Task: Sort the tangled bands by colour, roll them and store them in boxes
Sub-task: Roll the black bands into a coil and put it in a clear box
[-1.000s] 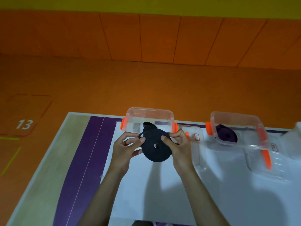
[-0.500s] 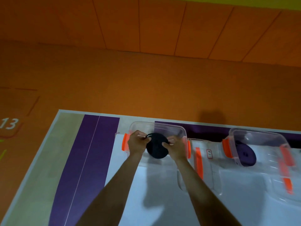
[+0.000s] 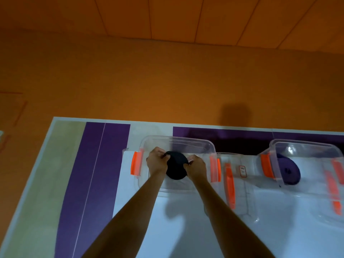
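A rolled black band (image 3: 176,168) sits between my two hands inside the left clear box (image 3: 193,144), which has orange latches. My left hand (image 3: 156,162) grips the roll's left edge with curled fingers. On the other side, my right hand (image 3: 196,167) grips its right edge. A rolled purple band (image 3: 290,171) lies in the right clear box (image 3: 305,148).
Two clear lids with orange clips lie on the white sheet: one (image 3: 236,185) between the boxes, another (image 3: 335,187) at the far right. The table's far edge (image 3: 167,121) runs just behind the boxes. An orange floor and wall lie beyond.
Both hands have carried the black roll forward from above the white sheet into the left box. The view has tilted and moved closer to the table.
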Tool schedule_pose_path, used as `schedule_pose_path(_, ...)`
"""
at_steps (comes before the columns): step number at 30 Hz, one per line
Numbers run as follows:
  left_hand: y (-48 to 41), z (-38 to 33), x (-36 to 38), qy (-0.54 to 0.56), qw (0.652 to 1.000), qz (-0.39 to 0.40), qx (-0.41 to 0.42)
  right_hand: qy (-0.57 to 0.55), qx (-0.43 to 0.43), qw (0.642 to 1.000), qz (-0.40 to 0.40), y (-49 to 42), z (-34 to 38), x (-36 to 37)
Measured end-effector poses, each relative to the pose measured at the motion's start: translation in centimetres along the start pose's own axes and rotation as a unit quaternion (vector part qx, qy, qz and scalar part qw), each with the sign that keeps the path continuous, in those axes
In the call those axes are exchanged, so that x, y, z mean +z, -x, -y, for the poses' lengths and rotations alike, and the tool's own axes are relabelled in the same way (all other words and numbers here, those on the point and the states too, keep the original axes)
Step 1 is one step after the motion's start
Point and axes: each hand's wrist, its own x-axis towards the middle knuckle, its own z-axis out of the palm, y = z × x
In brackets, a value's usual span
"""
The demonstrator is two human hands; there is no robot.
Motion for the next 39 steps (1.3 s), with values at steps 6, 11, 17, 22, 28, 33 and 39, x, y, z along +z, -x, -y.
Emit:
schedule_pose_path(6,0.3,-0.6,0.0,-0.066,0.998,-0.006,0.004,0.027,-0.033,0.999,0.014,1.0,0.7,-1.4)
schedule_pose_path(11,1.4,-1.4,-1.6,-0.092,0.995,0.014,0.041,-0.021,-0.165,0.985,-0.033,5.2,0.9,-4.8)
schedule_pose_path(17,8.3,-0.7,-5.4,-0.147,0.966,0.027,0.213,-0.100,-0.211,0.954,-0.186,8.8,-5.0,-9.2)
schedule_pose_path(22,14.8,3.2,-7.3,-0.248,0.903,-0.071,0.343,0.010,-0.047,0.988,-0.149,7.3,-11.6,-9.3)
schedule_pose_path(28,18.6,6.8,-7.0,-0.306,0.902,-0.055,0.300,0.159,-0.006,0.987,-0.038,6.6,-15.0,-7.8)
schedule_pose_path(33,19.3,8.0,-6.4,-0.315,0.908,-0.025,0.276,0.154,0.012,0.984,-0.090,6.5,-16.0,-7.4)
schedule_pose_path(39,19.3,8.6,-5.6,-0.344,0.903,-0.016,0.256,0.103,0.070,0.990,-0.069,7.7,-16.7,-7.6)
